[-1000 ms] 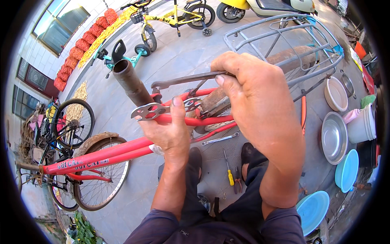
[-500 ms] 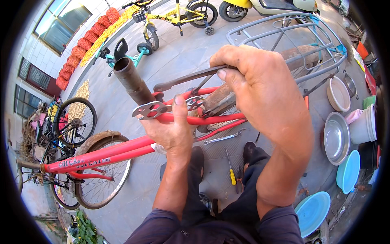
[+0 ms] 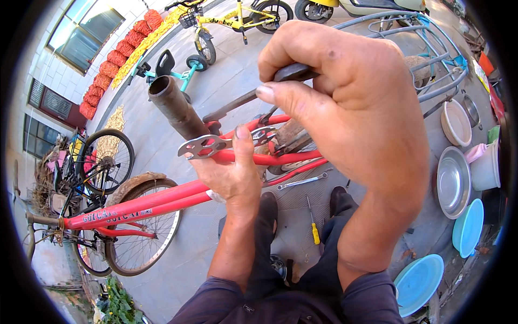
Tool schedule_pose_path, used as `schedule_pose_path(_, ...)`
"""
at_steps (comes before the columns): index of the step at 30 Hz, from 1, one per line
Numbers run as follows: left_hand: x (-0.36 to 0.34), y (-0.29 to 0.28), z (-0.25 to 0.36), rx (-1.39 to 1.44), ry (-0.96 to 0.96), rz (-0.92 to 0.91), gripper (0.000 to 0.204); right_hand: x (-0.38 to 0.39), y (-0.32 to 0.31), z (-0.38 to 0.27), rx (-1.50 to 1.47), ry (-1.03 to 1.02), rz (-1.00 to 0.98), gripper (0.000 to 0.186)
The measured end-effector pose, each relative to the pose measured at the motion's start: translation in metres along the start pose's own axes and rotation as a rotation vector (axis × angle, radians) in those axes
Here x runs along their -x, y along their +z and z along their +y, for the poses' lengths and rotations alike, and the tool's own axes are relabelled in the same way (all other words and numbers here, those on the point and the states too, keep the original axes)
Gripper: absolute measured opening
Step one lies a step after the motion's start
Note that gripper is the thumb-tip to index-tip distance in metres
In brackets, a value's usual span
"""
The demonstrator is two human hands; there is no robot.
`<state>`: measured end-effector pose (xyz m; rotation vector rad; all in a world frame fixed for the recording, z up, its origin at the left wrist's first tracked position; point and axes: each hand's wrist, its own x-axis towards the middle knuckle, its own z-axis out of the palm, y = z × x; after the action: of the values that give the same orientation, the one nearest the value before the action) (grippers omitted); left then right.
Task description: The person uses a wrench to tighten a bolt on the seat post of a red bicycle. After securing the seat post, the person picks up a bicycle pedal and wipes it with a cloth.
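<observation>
A red bicycle frame (image 3: 162, 198) stretches across in front of me, with a rusty, open-topped seat tube (image 3: 181, 110) rising from it. My left hand (image 3: 232, 173) is closed around a flat silver multi-hole bicycle wrench (image 3: 202, 146), thumb on top, right beside the tube's base. The wrench's far end meets the frame joint, but its exact fit there is hidden. Raised higher and nearer to me, my right hand (image 3: 350, 92) pinches the widened end of a long dark metal bar (image 3: 232, 105). The bar's other end reaches the joint by the seat tube.
On the ground lie a silver spanner (image 3: 302, 181) and a yellow-handled screwdriver (image 3: 314, 229), near my feet. Basins (image 3: 467, 227) line the right side. A grey rear rack (image 3: 440, 59) extends at far right. A yellow child's bike (image 3: 232, 21) and red sacks (image 3: 108, 67) stand behind.
My right hand has risen slightly and come closer, tilting the dark bar's gripped end up. My left hand keeps the wrench in place. The whole view has shifted a little.
</observation>
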<state>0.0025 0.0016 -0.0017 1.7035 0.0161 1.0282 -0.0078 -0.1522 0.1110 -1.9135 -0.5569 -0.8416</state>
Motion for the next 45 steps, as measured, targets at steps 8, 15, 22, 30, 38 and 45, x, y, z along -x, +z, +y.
schedule_pose_path(8, -0.001, 0.001, 0.0, 0.044, 0.02, -0.022, 0.05, -0.004, 0.0, 0.017, -0.132, -0.029, -0.008, 0.011)
schedule_pose_path(15, 0.0, 0.001, -0.002, 0.057, 0.047, -0.022, 0.051, -0.01, 0.003, 0.012, -0.305, 0.111, -0.007, 0.011)
schedule_pose_path(22, -0.001, 0.001, -0.004, 0.058, 0.036, -0.034, 0.052, -0.015, 0.01, 0.018, -0.467, 0.144, 0.039, 0.01)
schedule_pose_path(30, 0.0, 0.003, -0.005, 0.062, 0.05, -0.018, 0.051, -0.015, 0.016, 0.017, -0.525, 0.159, 0.066, 0.01)
schedule_pose_path(38, 0.001, -0.003, 0.003, 0.007, -0.009, -0.089, 0.051, -0.013, 0.028, 0.014, -0.501, 0.185, 0.166, 0.012)
schedule_pose_path(45, 0.003, -0.001, -0.002, 0.057, -0.093, -0.099, 0.062, -0.009, 0.03, 0.006, -0.502, 0.25, 0.195, 0.012)
